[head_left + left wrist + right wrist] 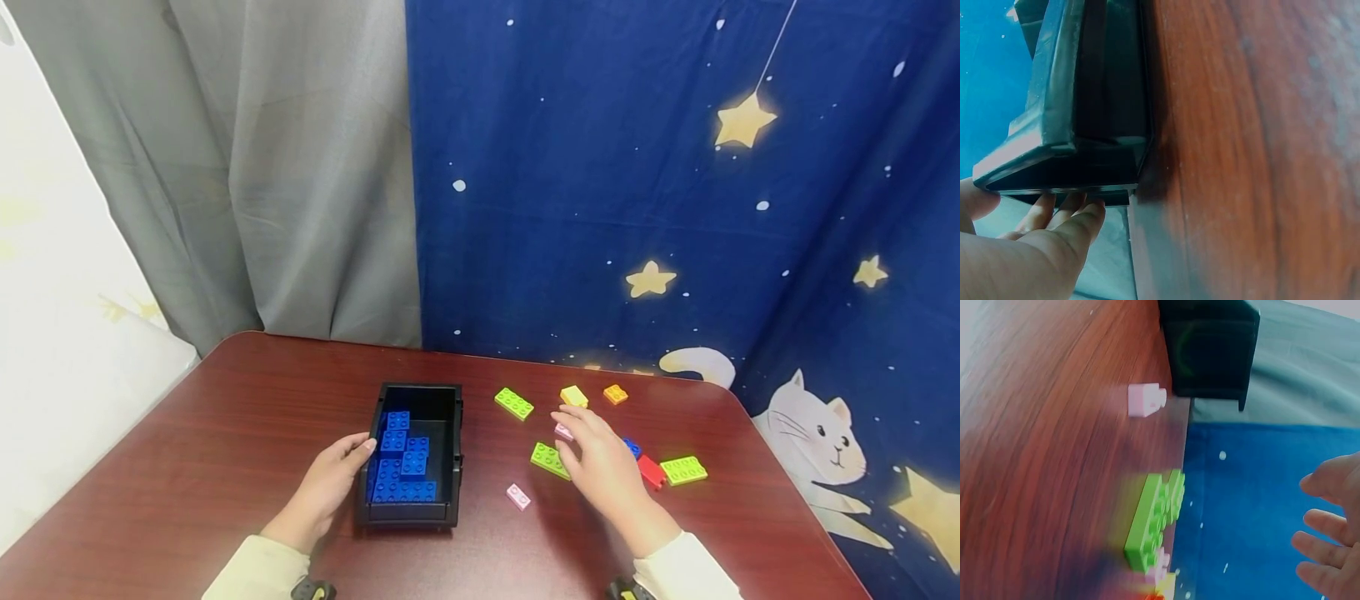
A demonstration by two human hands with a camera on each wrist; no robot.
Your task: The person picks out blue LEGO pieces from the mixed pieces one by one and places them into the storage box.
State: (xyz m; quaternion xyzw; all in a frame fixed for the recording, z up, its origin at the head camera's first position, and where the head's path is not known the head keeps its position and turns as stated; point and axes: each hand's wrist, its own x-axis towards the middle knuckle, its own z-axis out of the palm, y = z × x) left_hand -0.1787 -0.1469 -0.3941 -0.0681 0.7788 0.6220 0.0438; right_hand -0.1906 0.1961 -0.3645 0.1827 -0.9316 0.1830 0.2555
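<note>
My left hand [327, 486] holds the left side of a black bin [411, 512], its thumb at the rim. In the left wrist view, the fingers [1079, 222] tuck against the bin's outer side below the lip. Several blue building bricks [413, 464] lie inside the bin. My right hand [606, 467] hovers over loose bricks with relaxed fingers and holds nothing. Near its fingertips are a pink brick [563, 432], a yellow brick [573, 396] and a lime green brick [550, 460]. A blue brick [632, 447] is partly hidden behind the hand.
Another lime brick [514, 403] and an orange brick [615, 394] lie farther back. A red brick [652, 472] and a lime brick [684, 471] are to the right. A second pink brick [518, 497] lies beside the bin. Curtains hang behind the brown table [300, 375].
</note>
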